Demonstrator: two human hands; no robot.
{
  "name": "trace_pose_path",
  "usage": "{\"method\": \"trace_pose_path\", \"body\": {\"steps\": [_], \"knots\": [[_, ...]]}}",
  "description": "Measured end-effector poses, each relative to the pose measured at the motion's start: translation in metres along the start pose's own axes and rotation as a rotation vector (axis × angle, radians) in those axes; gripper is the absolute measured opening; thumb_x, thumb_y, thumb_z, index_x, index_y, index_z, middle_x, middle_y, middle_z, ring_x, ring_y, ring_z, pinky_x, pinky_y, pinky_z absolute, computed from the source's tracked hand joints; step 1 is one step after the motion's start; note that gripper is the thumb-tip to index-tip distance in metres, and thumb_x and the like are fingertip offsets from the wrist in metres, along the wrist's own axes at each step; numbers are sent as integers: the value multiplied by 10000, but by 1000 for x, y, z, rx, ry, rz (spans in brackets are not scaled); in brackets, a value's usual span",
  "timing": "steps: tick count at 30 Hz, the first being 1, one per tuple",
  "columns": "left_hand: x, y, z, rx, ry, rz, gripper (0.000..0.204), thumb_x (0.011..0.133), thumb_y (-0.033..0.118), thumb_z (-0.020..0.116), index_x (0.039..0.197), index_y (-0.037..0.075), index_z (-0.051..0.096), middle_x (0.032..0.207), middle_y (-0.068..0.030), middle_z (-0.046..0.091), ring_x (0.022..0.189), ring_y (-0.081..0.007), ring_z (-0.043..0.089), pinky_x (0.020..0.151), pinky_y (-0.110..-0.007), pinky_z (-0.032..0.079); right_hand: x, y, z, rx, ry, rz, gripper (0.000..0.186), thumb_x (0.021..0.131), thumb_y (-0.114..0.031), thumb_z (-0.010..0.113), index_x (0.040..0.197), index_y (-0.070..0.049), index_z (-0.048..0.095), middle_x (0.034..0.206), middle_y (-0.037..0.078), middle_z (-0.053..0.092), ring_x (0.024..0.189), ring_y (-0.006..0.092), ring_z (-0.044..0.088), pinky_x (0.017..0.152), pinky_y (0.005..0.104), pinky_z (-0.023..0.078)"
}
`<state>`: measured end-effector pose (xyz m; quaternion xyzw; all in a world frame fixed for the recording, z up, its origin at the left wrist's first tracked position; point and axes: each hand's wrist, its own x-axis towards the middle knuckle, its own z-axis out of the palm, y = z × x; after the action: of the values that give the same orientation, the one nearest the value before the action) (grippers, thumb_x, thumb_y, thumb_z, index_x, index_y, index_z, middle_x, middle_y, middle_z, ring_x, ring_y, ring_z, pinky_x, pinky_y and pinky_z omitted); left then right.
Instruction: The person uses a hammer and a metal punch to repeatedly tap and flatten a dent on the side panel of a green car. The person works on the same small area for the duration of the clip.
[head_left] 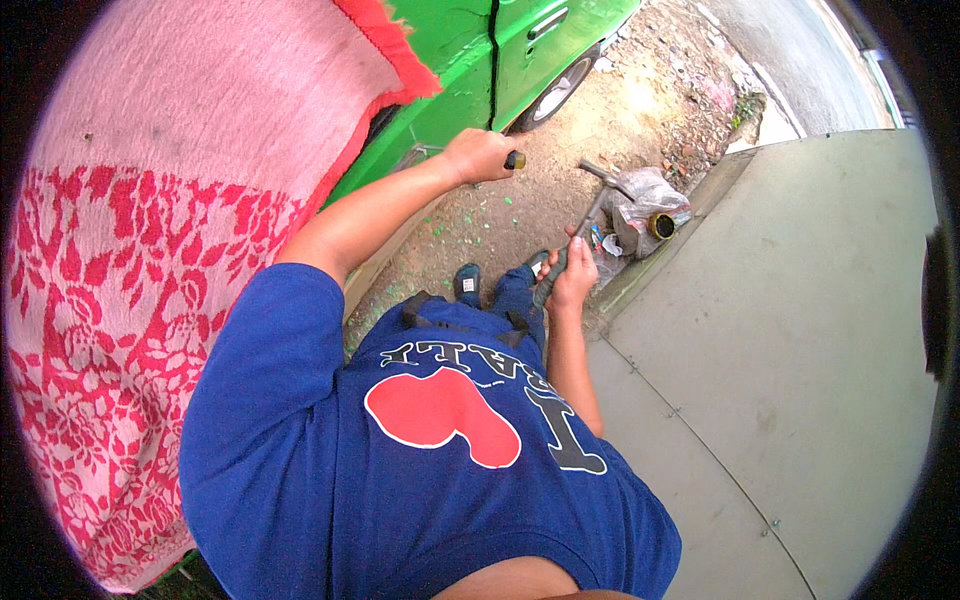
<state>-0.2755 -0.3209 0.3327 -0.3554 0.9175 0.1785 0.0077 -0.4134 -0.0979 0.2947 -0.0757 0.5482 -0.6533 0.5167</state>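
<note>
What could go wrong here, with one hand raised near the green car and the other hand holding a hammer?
1. The left hand grips a small dark tool close to the green car; a slip might scratch the panel.
2. The right hand holds the hammer low, near the person's shoes; a careless swing could hit a foot.

L hand gripping small tool, R hand holding hammer, green car

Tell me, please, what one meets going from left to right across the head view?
Pink floral blanket → green car → left hand gripping a small tool → right hand on a hammer → plastic bag → grey panel.
</note>
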Motion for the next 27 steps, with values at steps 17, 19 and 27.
{"method": "trace_pose_path", "body": {"steps": [17,19,27], "knots": [[10,-8,9,16,-3,-60,287,749,330,681,844,64,628,847,-181,673,808,-373,661,701,-485,527,14,-6,9,31,30,43,334,981,-321,541,1149,-36,595,600,29,522,434,124,501,381,286,417],[12,-11,9,-3,38,-65,285,752,334,679,839,66,629,850,-181,673,806,-376,659,700,-487,526,12,-1,13,-1,-19,69,334,985,-326,528,1161,-47,584,604,27,517,435,124,500,388,284,422],[15,-8,10,-18,2,-76,289,759,347,673,840,73,632,859,-176,675,823,-372,659,714,-480,527,16,-15,14,-33,-28,21,303,996,-301,504,1150,-55,590,592,19,508,434,124,502,389,281,424]]}}
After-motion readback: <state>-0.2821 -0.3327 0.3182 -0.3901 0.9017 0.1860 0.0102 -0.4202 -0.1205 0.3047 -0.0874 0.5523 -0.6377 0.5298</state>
